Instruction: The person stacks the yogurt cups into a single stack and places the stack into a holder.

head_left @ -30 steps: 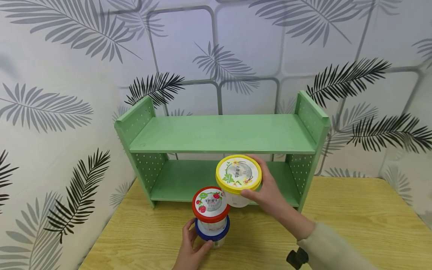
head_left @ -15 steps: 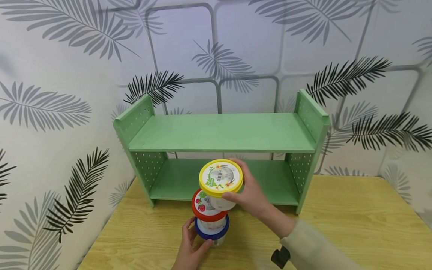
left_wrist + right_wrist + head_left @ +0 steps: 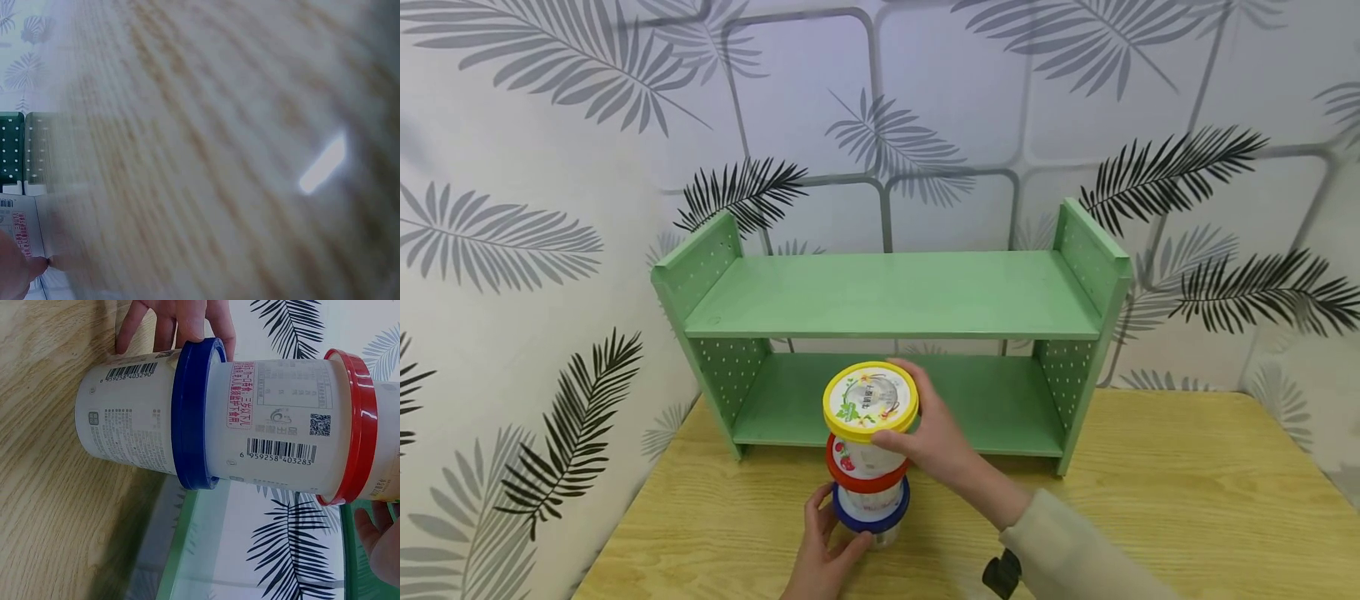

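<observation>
In the head view three paper ice-cream tubs stand stacked on the table. The tub with the blue lid (image 3: 871,521) is lowest, and my left hand (image 3: 822,554) grips its side with thumb and fingers apart. Above it sits the red-lidded tub (image 3: 867,481). My right hand (image 3: 934,433) holds the yellow-lidded tub (image 3: 871,402) round its rim, on top of the red lid. In the right wrist view, turned sideways, the base of the yellow-lidded tub (image 3: 386,456) meets the red lid (image 3: 359,425). The left wrist view mostly shows blurred wood grain.
A green two-tier shelf (image 3: 895,296) stands behind the stack, against a wall (image 3: 955,108) with a leaf pattern. Wooden tabletop (image 3: 1187,483) extends on both sides of the tubs. A black strap piece (image 3: 1002,573) is at the right wrist.
My right hand has carried the yellow-lidded tub left and down, from beside the stack onto the red lid. The left hand has stayed at the blue-lidded tub.
</observation>
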Demonstrator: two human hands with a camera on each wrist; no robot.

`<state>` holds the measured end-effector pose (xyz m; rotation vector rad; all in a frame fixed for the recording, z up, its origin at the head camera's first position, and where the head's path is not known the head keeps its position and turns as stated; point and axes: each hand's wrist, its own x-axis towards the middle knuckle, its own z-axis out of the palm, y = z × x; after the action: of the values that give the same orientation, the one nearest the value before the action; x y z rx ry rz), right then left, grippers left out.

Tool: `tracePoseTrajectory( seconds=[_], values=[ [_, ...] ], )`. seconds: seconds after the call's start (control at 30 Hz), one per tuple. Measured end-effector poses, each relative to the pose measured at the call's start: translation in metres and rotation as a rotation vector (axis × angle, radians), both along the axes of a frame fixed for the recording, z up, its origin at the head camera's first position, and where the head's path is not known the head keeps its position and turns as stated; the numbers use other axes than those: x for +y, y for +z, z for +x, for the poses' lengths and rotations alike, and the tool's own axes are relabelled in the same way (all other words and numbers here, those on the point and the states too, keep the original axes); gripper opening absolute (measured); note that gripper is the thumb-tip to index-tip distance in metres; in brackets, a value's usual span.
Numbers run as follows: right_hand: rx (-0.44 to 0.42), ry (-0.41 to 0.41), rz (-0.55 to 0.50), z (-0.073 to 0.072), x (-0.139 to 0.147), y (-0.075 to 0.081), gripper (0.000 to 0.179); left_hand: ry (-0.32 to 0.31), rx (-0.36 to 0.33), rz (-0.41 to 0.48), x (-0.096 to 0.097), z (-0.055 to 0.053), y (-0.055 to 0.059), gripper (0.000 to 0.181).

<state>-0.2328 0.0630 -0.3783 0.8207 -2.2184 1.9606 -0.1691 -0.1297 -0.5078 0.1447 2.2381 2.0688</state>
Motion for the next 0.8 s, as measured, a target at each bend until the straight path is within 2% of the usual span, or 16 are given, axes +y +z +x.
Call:
tracePoseTrajectory(
  seconds=[0.23,0.43,0.8],
  values=[
    [-0.013,-0.002,0.010,-0.0002,-0.0053,-0.0027,0.101,0.001,0.000,0.008,0.0009,0.0001,0.0001,0.087],
    [-0.034,0.042,-0.029,0.0011,-0.0075,-0.0028,0.098,-0.002,-0.014,0.004,0.0003,-0.0013,-0.0008,0.088],
    [0.027,0.029,-0.051,0.0011,-0.0031,-0.0063,0.104,0.009,-0.038,-0.015,0.0009,-0.0010,-0.0002,0.090]
  ],
)
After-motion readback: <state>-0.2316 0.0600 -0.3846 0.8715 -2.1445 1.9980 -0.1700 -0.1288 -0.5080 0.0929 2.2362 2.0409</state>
